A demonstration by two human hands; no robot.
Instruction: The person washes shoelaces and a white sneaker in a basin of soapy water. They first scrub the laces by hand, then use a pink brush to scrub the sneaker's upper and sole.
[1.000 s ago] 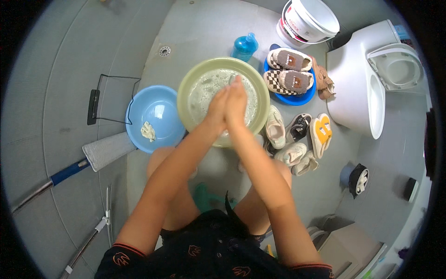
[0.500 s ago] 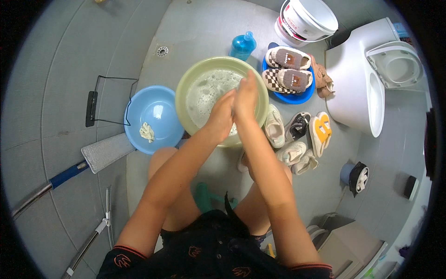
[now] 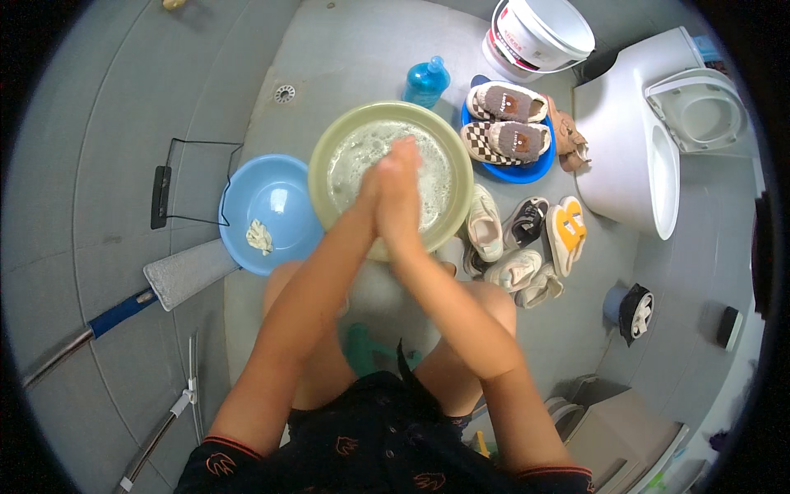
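Over the pale green basin (image 3: pixel 459 183) of foamy water (image 3: pixel 350 160), both my hands are pressed together, palm against palm. My right hand (image 3: pixel 401 185) lies on the near right side with its fingers stretched forward, slightly blurred. Mostly behind it, my left hand (image 3: pixel 371 188) shows only its back and wrist; its fingers are hidden. Nothing can be made out between the palms. To the left stands a light blue basin (image 3: pixel 288 235), holding a crumpled pale cloth (image 3: pixel 259 237).
Beyond the basin stand a blue bottle (image 3: pixel 426 82) and a white bucket (image 3: pixel 539 37). Checkered shoes (image 3: pixel 506 142) fill a blue tub (image 3: pixel 535 174). Several loose shoes (image 3: pixel 485 224) and yellow slippers (image 3: pixel 566 235) lie right, near the toilet (image 3: pixel 629 123). A flat mop (image 3: pixel 189 276) leans left.
My joined hands have moved left and slightly nearer to me. The right hand has slid back along the left, so its fingertips no longer reach the basin's right side.
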